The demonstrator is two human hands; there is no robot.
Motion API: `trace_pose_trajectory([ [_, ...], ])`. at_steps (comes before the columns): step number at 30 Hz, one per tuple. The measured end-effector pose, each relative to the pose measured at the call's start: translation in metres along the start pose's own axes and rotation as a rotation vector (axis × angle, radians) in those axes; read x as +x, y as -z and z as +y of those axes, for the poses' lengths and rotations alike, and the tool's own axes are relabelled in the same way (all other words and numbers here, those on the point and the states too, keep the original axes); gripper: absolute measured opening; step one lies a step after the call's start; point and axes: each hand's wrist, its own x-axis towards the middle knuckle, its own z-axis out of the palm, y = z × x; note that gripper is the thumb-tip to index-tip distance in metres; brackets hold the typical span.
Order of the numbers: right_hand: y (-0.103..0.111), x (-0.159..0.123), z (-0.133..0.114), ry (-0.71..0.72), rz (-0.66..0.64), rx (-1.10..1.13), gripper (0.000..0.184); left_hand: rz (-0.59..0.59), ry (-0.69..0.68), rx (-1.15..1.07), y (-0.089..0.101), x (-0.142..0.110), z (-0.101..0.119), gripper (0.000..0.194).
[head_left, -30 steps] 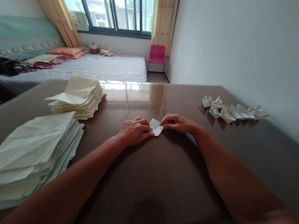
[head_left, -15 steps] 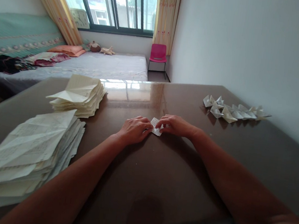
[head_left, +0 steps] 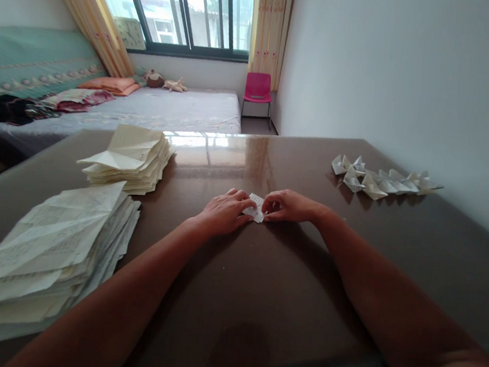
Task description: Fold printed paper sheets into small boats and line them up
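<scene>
A small folded piece of paper (head_left: 257,212) with printed marks lies on the brown table (head_left: 222,299), between my two hands. My left hand (head_left: 228,211) rests at its left side, with the fingertips over it and the thumb at its near edge. At the right side, my right hand (head_left: 285,206) has bent fingers and pinches the paper's edge. My fingers cover parts of the paper, so its full shape is hidden.
Two stacks of creased paper stand on the left: a nearer white stack (head_left: 51,250) and a farther cream stack (head_left: 130,159). Several folded paper shapes (head_left: 374,183) sit at the far right near the wall (head_left: 415,79). Beyond the table are a bed (head_left: 191,107) and a pink chair (head_left: 258,88).
My left fingers have moved right, farther over the paper. My right fingers have curled in and drawn back to the paper's right edge. The view has shifted slightly.
</scene>
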Motion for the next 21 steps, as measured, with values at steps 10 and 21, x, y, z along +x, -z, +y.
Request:
trace_pose_trajectory([
  [10,-0.006,0.01,0.007,-0.234,0.187,-0.123,0.027,0.109,0.078,-0.184,-0.018,0.003,-0.015,0.021],
  [21,-0.014,0.019,0.01,0.005,0.154,0.065,0.024,0.245,-0.131,-0.123,-0.008,0.001,0.0,0.016],
])
